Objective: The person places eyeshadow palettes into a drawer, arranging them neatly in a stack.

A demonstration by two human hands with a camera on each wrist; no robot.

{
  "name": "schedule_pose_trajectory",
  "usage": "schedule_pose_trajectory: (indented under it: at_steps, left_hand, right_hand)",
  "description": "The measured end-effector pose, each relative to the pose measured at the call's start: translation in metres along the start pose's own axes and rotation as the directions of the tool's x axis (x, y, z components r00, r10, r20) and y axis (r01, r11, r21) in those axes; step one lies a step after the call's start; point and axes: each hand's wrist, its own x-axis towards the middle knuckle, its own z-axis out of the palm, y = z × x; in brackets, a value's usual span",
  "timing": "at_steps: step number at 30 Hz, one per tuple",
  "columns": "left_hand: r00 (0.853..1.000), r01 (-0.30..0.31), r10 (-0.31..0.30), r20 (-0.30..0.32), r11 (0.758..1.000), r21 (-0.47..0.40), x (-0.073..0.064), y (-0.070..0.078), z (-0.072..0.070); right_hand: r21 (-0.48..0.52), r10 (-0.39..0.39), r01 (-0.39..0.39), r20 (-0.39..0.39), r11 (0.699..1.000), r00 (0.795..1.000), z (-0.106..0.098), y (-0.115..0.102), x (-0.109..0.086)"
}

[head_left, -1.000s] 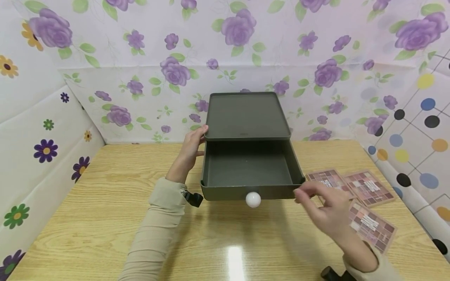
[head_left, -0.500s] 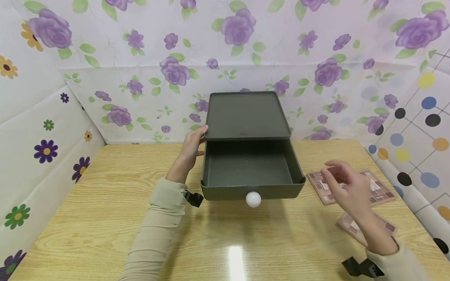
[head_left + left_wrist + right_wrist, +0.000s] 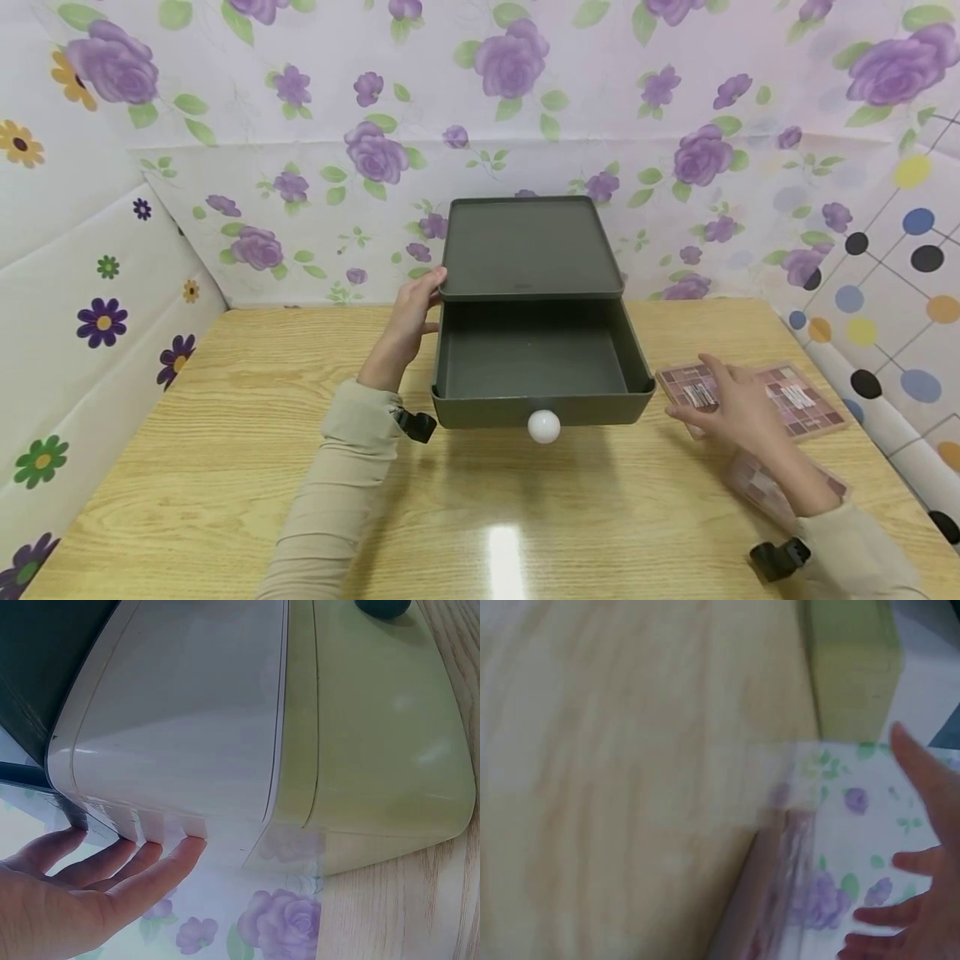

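A drawer box with a dark grey top (image 3: 532,246) stands mid-table, its upper drawer (image 3: 543,410) pulled out, showing a bare inside and a white round knob (image 3: 543,426). My left hand (image 3: 408,321) rests against the box's left side. In the left wrist view its fingertips touch the side of the white tier (image 3: 172,712), above a yellow-green tier (image 3: 390,735). My right hand (image 3: 738,408) is over the eyeshadow palettes with thumb and fingers spread, holding nothing. It partly covers the nearer-left palette (image 3: 678,385); another palette (image 3: 813,408) lies to the right and a third (image 3: 757,487) closer to me.
The wood-grain table (image 3: 225,467) ends at a purple-flowered cloth (image 3: 300,208) behind the box. Patterned cloths also stand at the left (image 3: 75,250) and right (image 3: 892,292). Wrist cameras (image 3: 414,425) are strapped to both arms.
My right hand has moved away from the drawer's front right corner, out to the right over the palettes, and its fingers have spread. The left hand and drawer have stayed put.
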Motion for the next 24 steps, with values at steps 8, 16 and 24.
schedule_pose_trajectory:
  at_steps: [8,16,24]
  left_hand:
    - [1.000,-0.006,0.006,0.000,1.000,0.020,0.001,-0.002,-0.002]
    - [1.000,-0.001,0.001,-0.013,1.000,0.002,0.001,-0.002,0.000]
    - [1.000,0.006,-0.006,-0.028,1.000,-0.010,0.000,-0.001,0.000]
  right_hand:
    - [-0.150,0.084,-0.059,0.167,0.987,0.982,0.005,0.011,-0.008]
    - [-0.250,0.045,0.009,0.207,0.968,0.977,0.004,0.013,-0.010]
    - [-0.200,0.044,0.011,0.267,0.980,0.963,0.005,0.012,-0.012]
